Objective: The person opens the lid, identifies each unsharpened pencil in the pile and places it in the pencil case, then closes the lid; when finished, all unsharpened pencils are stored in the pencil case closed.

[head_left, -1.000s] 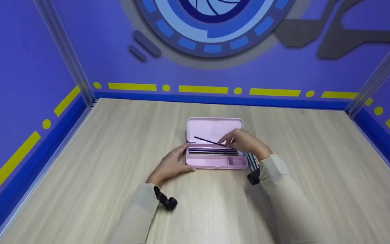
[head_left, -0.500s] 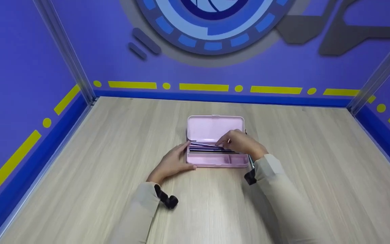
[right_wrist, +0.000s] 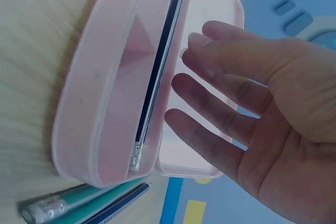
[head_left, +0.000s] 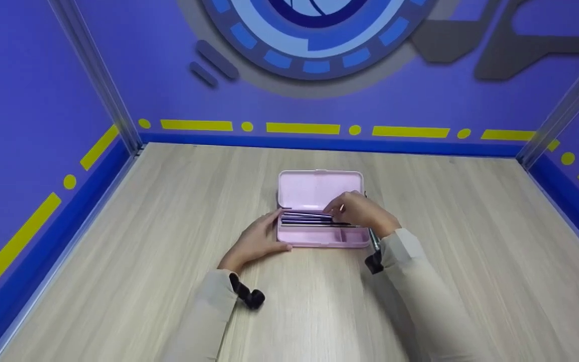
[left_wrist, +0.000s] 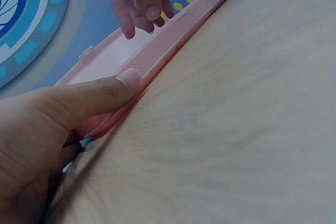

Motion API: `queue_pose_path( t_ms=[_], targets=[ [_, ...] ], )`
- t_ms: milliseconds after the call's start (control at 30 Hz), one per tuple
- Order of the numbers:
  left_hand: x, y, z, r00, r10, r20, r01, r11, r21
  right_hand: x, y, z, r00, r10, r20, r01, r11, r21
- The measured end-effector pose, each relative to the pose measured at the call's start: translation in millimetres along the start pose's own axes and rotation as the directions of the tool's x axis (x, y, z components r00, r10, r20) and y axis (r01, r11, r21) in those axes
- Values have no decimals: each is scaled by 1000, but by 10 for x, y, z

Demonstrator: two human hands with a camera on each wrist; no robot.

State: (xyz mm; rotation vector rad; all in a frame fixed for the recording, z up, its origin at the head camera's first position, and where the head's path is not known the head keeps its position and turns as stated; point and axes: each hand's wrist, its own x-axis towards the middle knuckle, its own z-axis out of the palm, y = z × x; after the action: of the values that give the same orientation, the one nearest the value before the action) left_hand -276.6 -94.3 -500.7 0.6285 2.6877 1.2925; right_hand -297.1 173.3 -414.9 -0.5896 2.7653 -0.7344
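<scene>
A pink pencil case (head_left: 314, 237) lies on the table with its lid (head_left: 314, 188) raised. Dark pencils (head_left: 304, 220) lie lengthwise in its rear compartment; one dark pencil (right_wrist: 160, 61) with a metal end shows in the right wrist view. My left hand (head_left: 257, 242) grips the left end of the case, the thumb along its front wall and the other fingers around the far side. Above the right part of the rear compartment is my right hand (head_left: 362, 210). Its fingers (right_wrist: 207, 132) are loosely bent, and nothing shows between them in the right wrist view.
Green pencils (right_wrist: 79, 198) and a dark blue pencil (right_wrist: 123, 203) lie just right of the case, partly hidden by the right wrist in the head view. The wooden table (head_left: 194, 201) is bordered by blue panels (head_left: 169, 90) at the back and sides.
The pencil that my right hand held slanting over the case a second ago has come down into the rear compartment. The right hand has let go; the left hand keeps its place.
</scene>
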Motion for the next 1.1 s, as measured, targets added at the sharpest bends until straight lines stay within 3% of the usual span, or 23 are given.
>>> queue_pose_path(
  t_ms=[200,500,733,967,1100],
  targets=[
    [-11,19,-9,1000,-13,2,13,1000,-4,-62,77,-57,1000,-14,-12,14,1000,-6],
    [-10,1,-14,1000,-16,-2,16,1000,2,-221,335,-197,997,29,-70,-26,999,42],
    [-8,-2,-14,1000,-9,-7,9,1000,-3,-356,546,-239,983,134,-129,-125,989,77],
    [-22,-16,3,1000,-3,-2,3,1000,-5,-495,752,-238,964,240,-111,-223,964,145],
    [-5,2,-2,1000,2,-2,-2,1000,-20,-530,820,-241,963,238,-126,-217,963,158]
  ],
)
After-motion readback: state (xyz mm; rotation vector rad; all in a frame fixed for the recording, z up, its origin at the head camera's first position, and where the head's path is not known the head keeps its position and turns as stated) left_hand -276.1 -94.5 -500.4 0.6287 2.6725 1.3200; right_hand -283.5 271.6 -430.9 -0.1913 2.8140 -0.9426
